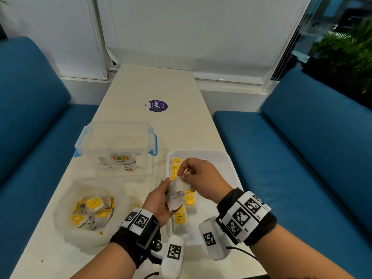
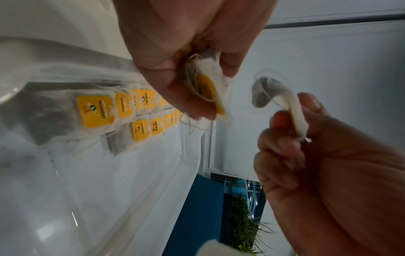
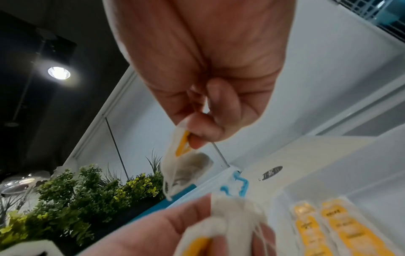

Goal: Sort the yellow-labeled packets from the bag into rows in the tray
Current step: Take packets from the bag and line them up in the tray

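Glossy plastic tray [image 1: 227,158], papery packets [image 1: 181,217]

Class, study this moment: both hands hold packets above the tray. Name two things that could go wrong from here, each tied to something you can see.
1. Loose strings hang from the bunch gripped by the left hand; they may tangle with the packet that the right hand pinches, dragging out extras.
2. The rows in the tray overlap closely, so setting a packet down could nudge them askew.
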Tool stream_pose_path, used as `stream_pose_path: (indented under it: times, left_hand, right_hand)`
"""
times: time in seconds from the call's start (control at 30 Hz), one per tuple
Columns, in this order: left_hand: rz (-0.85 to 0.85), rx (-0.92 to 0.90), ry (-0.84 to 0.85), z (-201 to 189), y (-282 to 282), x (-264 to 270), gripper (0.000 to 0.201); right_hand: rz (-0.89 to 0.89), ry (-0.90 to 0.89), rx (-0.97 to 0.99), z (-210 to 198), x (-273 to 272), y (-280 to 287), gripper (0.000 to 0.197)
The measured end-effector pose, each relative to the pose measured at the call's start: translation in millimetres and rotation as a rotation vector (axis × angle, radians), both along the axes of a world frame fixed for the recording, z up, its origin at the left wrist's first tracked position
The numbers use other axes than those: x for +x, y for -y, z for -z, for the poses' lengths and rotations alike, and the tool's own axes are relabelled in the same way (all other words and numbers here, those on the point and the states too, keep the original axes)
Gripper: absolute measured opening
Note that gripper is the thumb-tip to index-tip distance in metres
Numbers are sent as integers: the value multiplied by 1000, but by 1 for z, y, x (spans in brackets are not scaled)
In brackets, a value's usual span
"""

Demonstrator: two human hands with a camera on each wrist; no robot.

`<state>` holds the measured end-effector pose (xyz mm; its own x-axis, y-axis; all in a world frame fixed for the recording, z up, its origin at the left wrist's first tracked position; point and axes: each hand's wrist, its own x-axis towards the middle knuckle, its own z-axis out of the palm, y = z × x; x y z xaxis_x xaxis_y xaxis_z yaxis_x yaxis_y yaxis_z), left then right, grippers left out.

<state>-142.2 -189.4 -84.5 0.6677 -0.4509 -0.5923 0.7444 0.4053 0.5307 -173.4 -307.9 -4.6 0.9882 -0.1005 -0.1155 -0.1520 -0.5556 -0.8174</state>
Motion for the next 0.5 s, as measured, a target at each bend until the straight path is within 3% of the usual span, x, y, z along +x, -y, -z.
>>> stream_pose_path:
  times: [0.2,0.33,0.5]
  left_hand:
    - [-60,109,-19,1,-4,6,18]
    - [-78,99,-24,1,-8,13,17]
    - [-82,86,-36,5,-11,15,26]
  right_hand:
    - [92,-82,-22,-12,-2,21,41]
    - [-25,-171,-258,-4,0,33,12]
    - [-14,-372,-294,18,4,36,22]
